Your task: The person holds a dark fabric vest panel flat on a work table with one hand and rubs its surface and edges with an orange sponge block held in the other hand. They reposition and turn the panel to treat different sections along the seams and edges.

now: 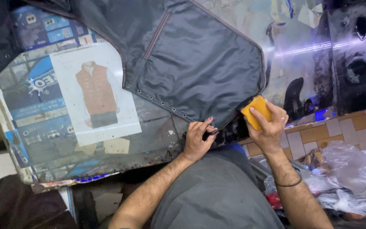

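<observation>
Your left hand [198, 142] pinched the edge of the dark cloth [191, 63] | your right hand [267, 127] gripped a yellow block [257, 111] at the cloth's 4 o'clock corner | cloth lay flat on the table [43, 127], a vest picture [96, 95] at its 9 o'clock | best to have kept the edge tight and pressed the block flat.
</observation>
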